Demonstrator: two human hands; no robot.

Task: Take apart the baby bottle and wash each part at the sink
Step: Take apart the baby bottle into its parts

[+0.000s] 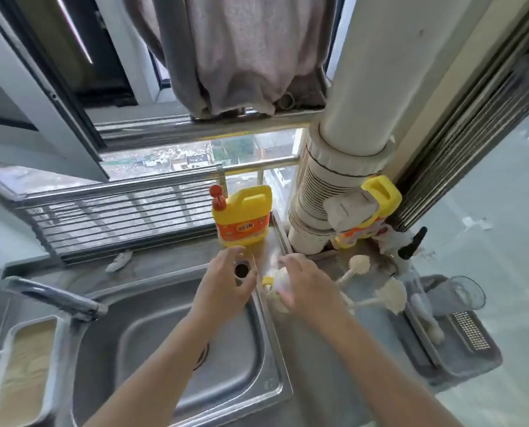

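Observation:
The baby bottle [276, 280] is a pale, blurred shape with a yellow part at its left, on the steel counter just right of the sink [152, 337]. My right hand [303, 280] lies over it with the fingers curled round its top. My left hand [226, 278] hovers over the sink's back right corner with fingers spread and relaxed, holding nothing, beside a small round hole [241, 270] in the sink rim. Most of the bottle is hidden under my right hand.
A yellow detergent jug [241, 215] with a red cap stands behind my hands, another [371, 211] by the white pipe [327, 192]. Two white bottle brushes [360, 265] [391, 295] lie right of the bottle. A grey tray [460, 362] holds a clear cup [468, 292]. The faucet [50, 295] is at left.

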